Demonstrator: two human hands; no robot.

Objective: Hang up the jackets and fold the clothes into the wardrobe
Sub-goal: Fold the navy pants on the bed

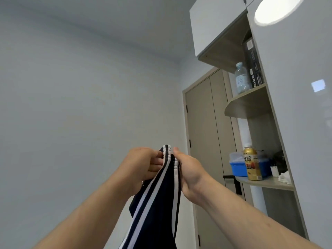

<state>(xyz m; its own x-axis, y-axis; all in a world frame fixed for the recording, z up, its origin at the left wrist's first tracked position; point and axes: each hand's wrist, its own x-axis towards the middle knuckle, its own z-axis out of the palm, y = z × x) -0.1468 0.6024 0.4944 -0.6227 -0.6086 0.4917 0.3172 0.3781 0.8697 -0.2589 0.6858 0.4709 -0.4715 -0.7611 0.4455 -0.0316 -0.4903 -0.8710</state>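
A dark navy garment with white side stripes (pixel 158 203) hangs down in front of me, held up at chest height by its top edge. My left hand (pixel 142 164) pinches that edge from the left, fingers curled onto the fabric. My right hand (pixel 188 169) grips the same edge from the right, thumb on top. The two hands sit close together, almost touching. The lower part of the garment runs out of the frame at the bottom. A tall white wardrobe panel (pixel 296 87) rises at the right.
Open corner shelves (pixel 251 105) beside the wardrobe carry a clear water bottle (pixel 241 79), a dark box (pixel 253 65), a yellow drink bottle (pixel 252 165) and a blue container (pixel 239 168). A beige door (pixel 203 132) stands behind, and a plain wall fills the left.
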